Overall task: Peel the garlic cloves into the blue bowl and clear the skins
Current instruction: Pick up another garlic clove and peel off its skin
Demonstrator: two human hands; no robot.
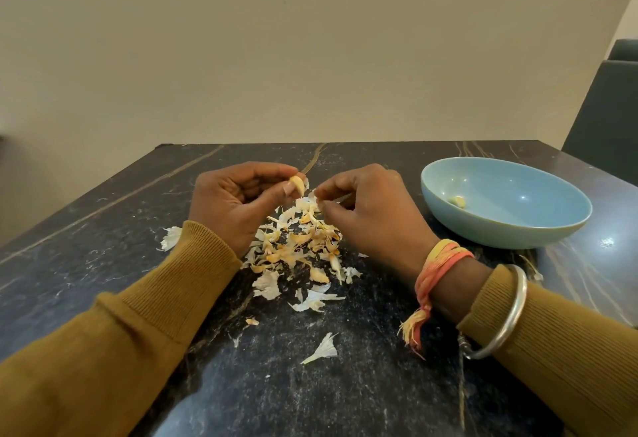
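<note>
My left hand (238,200) pinches a pale garlic clove (297,184) between thumb and fingers, held above the table. Just to its right, my right hand (371,214) pinches a thin white piece of skin (315,195) close to the clove. Below both hands lies a heap of white and tan garlic skins (297,246) on the dark marble table (103,215). The blue bowl (545,229) stands to the right of my right hand, with one peeled clove (458,201) inside it.
Loose skin scraps lie apart from the heap: one (171,237) by my left sleeve, one (322,350) nearer me. A dark chair back (607,108) stands beyond the table's right corner. A plain wall rises behind the far edge.
</note>
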